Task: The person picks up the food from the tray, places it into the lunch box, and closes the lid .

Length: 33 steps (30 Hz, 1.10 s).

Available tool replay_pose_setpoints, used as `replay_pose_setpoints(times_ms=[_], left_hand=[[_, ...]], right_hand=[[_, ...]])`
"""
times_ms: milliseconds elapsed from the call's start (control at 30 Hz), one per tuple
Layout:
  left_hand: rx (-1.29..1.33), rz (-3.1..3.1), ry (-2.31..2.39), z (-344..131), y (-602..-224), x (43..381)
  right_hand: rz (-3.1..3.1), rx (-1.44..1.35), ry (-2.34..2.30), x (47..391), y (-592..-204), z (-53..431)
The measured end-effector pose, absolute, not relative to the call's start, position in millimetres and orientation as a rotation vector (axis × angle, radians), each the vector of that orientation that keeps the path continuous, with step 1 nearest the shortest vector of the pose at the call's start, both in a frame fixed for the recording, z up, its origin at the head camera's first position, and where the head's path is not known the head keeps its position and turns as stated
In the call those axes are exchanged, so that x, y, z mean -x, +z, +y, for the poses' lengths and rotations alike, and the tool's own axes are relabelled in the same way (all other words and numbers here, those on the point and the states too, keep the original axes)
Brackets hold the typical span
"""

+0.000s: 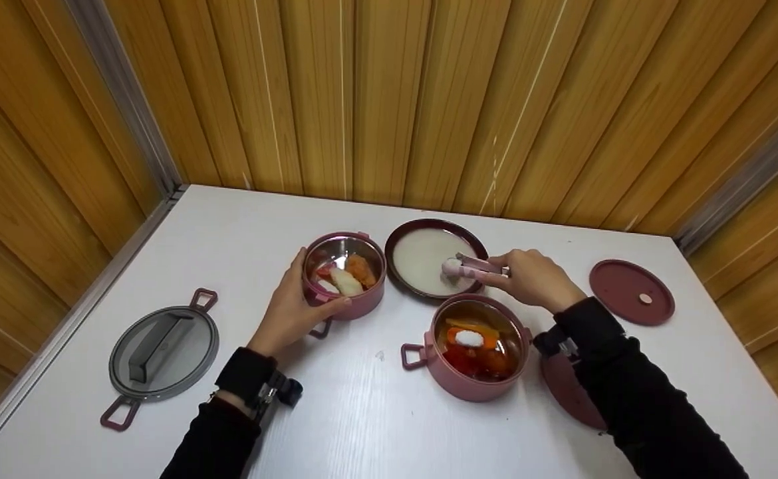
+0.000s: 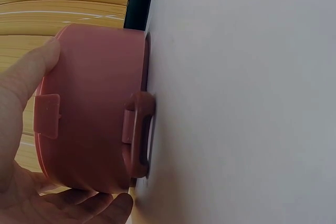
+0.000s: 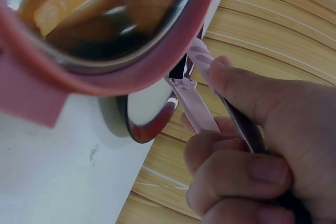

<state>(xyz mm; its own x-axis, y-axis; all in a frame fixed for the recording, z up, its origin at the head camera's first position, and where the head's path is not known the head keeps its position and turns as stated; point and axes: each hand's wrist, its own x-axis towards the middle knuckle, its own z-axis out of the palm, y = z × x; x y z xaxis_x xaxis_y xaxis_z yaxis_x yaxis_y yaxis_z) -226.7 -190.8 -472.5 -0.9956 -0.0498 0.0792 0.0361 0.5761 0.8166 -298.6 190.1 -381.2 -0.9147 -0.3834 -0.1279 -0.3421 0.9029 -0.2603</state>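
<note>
My left hand (image 1: 281, 309) grips a small pink pot (image 1: 360, 305) standing on the table, with the thumb and fingers on opposite sides of its wall. Inside lie an orange-brown piece of food (image 1: 360, 270), a pale piece (image 1: 346, 282) and red and white bits. My right hand (image 1: 536, 279) holds pink tongs (image 1: 484, 268), thumb on one arm and curled fingers on the other. Their tips are over a dark-rimmed plate (image 1: 422, 256). A small black piece (image 3: 179, 67) shows at the tips in the right wrist view; I cannot tell what it is.
A second pink pot (image 1: 459, 388), with orange and red food and a white oval piece (image 1: 469, 338), stands below the right hand. A grey lid (image 1: 183, 356) with a handle lies left. Dark red round lids (image 1: 628, 286) lie right, one partly under the right forearm.
</note>
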Motion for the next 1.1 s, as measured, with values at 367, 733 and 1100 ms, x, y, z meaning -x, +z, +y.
replay_pose_setpoints(times_ms=[367, 733, 1100], left_hand=[[-0.028, -2.706, -1.431, -186, -472, 227], [-0.022, -2.708, -1.418, -183, -473, 231], [0.028, -2.689, -1.407, -182, -471, 232]], right_hand=[[2.927, 0.590, -0.394, 300, -366, 177], [2.952, 0.619, -0.452, 294, -354, 144], [2.966, 0.678, -0.503, 292, -354, 109]])
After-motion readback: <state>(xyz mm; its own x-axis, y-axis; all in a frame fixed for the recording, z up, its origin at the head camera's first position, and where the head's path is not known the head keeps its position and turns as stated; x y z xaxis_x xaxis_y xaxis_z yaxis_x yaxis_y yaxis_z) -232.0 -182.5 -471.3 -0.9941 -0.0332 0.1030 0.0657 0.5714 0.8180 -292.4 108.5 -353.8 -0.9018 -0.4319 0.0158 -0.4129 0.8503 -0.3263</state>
